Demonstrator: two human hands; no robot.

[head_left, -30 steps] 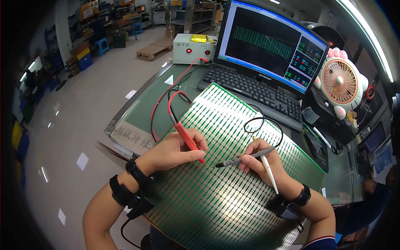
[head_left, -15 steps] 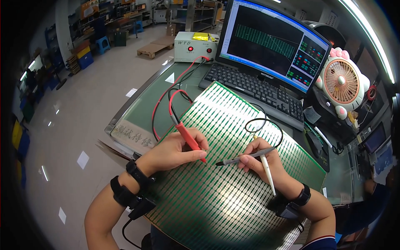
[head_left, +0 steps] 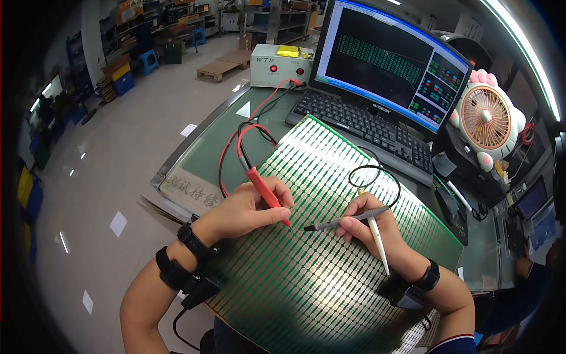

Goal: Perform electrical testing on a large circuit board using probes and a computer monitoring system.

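The left hand grips the red probe between thumb and fingers, its tip slanting down just over the board; whether it touches, I cannot tell. The right hand grasps the grey probe, pointing left toward the red tip but apart from it, along with a white pen crossing under it. The board lies beneath both hands, spreading beyond and below them, its far part over the counter. Both probes look light and stiff, with slim tips that side loads could bend; the barrel is the place to hold, fingers back from the point. The red cable beyond the left hand may tug a little. The board seems thin, stiff and perhaps slick, its many pads easily scratched, so it is best lifted by opposite edges.
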